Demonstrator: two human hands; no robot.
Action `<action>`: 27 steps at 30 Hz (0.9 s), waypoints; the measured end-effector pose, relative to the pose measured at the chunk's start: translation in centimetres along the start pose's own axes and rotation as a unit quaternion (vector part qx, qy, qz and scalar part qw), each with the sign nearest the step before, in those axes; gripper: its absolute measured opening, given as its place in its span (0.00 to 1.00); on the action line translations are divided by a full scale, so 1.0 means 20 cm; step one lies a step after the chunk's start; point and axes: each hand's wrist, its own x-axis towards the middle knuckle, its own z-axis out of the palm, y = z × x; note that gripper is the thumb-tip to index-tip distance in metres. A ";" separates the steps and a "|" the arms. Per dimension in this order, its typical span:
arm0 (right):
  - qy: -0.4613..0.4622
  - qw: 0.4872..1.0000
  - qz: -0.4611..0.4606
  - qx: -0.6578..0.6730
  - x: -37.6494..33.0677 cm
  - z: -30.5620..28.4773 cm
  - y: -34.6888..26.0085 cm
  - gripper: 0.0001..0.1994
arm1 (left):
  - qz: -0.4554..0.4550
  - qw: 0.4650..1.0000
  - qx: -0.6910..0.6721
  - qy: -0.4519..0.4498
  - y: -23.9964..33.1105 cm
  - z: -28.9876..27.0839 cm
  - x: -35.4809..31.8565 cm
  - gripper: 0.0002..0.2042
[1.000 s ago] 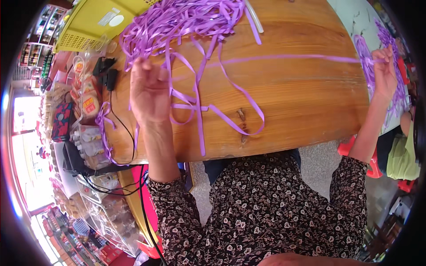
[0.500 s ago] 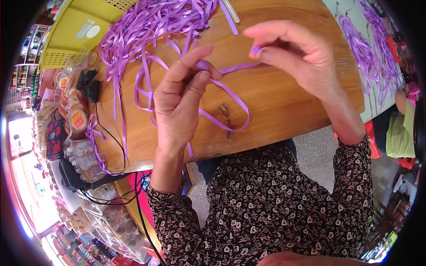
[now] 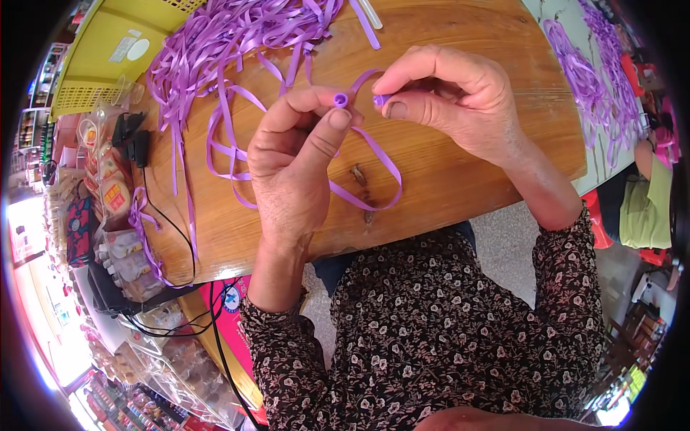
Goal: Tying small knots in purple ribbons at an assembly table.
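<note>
Over the wooden table point(image 3: 445, 194), my left hand point(image 3: 295, 154) pinches a small purple plastic piece point(image 3: 341, 100) with a round hollow end between thumb and forefinger. Just right of it, my right hand point(image 3: 453, 100) holds a second small purple piece point(image 3: 381, 100) between thumb and fingertips. The two pieces face each other, a short gap apart. A purple ribbon point(image 3: 392, 172) loops below my hands onto the table and also rises between them; where it joins the pieces is hidden by my fingers.
A tangled heap of purple ribbons point(image 3: 237, 43) lies at the back left beside a yellow plastic basket point(image 3: 108, 54). More ribbons point(image 3: 586, 90) lie on a white surface at right. A black cable point(image 3: 165, 205) runs along the left edge, near bagged goods point(image 3: 126, 262). Someone in light green point(image 3: 643, 208) is at far right.
My right hand has moved left and slightly down, bringing its purple piece close to the left one. My left hand has turned so the piece's hollow end shows.
</note>
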 end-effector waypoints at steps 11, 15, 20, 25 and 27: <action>0.038 0.999 -0.028 -0.006 -0.02 0.01 0.00 0.11 | 0.036 0.999 0.018 0.020 -0.04 0.03 0.01 0.07; 0.046 0.998 -0.032 -0.013 -0.02 0.00 0.00 0.11 | 0.060 0.996 0.055 0.019 -0.06 0.05 0.00 0.06; 0.017 0.983 -0.121 -0.135 0.00 -0.01 -0.02 0.11 | 0.110 0.988 0.110 0.003 -0.07 0.05 -0.01 0.07; 0.042 0.970 -0.134 -0.198 -0.01 0.02 -0.05 0.10 | 0.112 0.986 0.120 0.001 -0.09 0.04 0.00 0.07; 0.044 0.966 -0.140 -0.213 -0.01 0.01 -0.05 0.11 | 0.114 0.986 0.125 0.000 -0.09 0.04 0.00 0.07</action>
